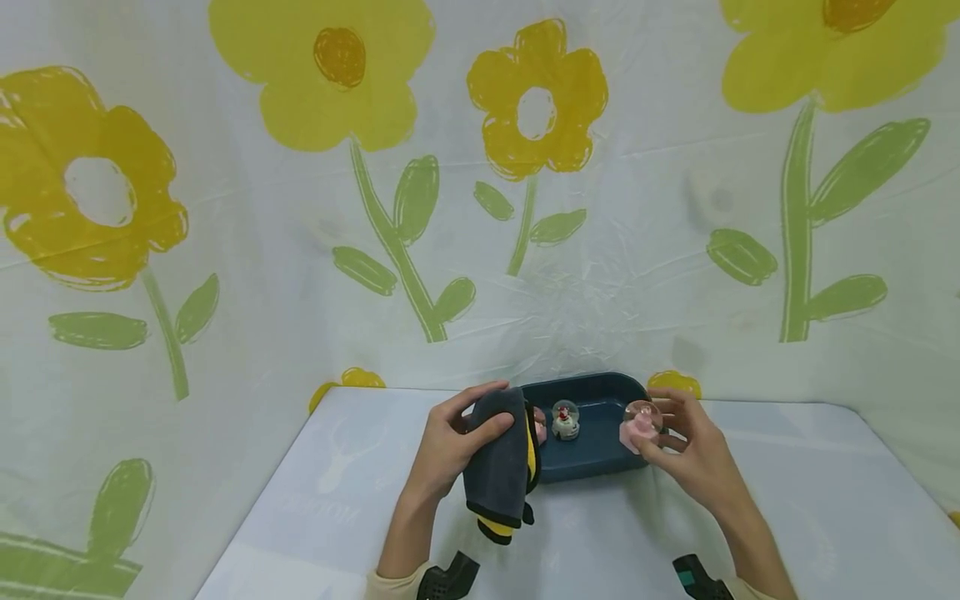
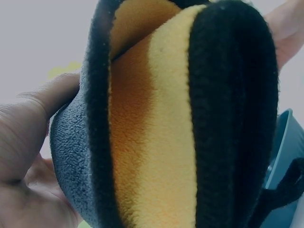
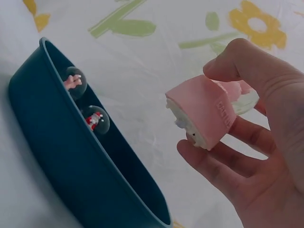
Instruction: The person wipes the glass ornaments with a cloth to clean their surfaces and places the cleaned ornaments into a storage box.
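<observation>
My left hand point(image 1: 450, 442) grips a folded cloth point(image 1: 495, 462), grey on one face and yellow on the other with black edging. In the left wrist view the folded cloth point(image 2: 156, 123) fills the middle. With thumb and fingers my right hand point(image 1: 697, 454) holds a small snow globe point(image 1: 642, 425) on a pink base, over the right end of a dark blue tray point(image 1: 592, 475). The right wrist view shows the pink base point(image 3: 202, 111) tilted, its underside whitish. Inside the tray are a snow globe with a white base point(image 1: 566, 421) and a pink one point(image 1: 540, 425), partly hidden by the cloth.
A white table point(image 1: 337, 500) lies under the tray. Behind it hangs a pale sheet point(image 1: 630, 208) printed with yellow flowers and green stems. A dark band with a device point(image 1: 450, 577) sits on the left wrist, another point(image 1: 699, 577) on the right.
</observation>
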`<state>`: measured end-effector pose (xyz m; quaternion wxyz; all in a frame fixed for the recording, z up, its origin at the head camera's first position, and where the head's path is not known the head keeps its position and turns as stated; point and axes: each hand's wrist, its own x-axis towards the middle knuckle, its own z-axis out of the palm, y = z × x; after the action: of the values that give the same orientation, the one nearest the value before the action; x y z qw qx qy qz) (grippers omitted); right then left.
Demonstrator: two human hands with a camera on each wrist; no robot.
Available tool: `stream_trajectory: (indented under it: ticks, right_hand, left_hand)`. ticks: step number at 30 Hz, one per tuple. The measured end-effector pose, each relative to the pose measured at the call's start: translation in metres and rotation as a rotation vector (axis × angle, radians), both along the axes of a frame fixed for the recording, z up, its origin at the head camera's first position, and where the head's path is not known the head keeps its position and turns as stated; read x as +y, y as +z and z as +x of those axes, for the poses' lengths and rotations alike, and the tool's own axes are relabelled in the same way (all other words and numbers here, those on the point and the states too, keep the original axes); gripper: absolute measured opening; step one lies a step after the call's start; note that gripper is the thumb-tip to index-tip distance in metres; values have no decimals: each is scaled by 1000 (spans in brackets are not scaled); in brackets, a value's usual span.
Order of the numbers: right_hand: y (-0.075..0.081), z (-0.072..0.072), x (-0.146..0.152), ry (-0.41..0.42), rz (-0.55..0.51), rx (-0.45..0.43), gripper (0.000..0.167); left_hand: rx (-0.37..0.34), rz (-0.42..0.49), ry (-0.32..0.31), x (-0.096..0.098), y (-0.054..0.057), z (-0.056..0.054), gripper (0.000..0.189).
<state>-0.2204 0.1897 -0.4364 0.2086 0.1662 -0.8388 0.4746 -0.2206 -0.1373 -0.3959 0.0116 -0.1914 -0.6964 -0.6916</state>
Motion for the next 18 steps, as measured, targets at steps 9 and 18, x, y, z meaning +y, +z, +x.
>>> stream_trajectory:
  ticks: [9, 18]
  right_hand:
    - [-1, 0, -7, -55, 8, 4, 54]
    - [0, 3, -10, -48, -22, 10, 54]
  left_hand:
    - [-10, 2, 10, 0, 0, 0, 42]
    - [-23, 9, 3, 0, 1, 0, 42]
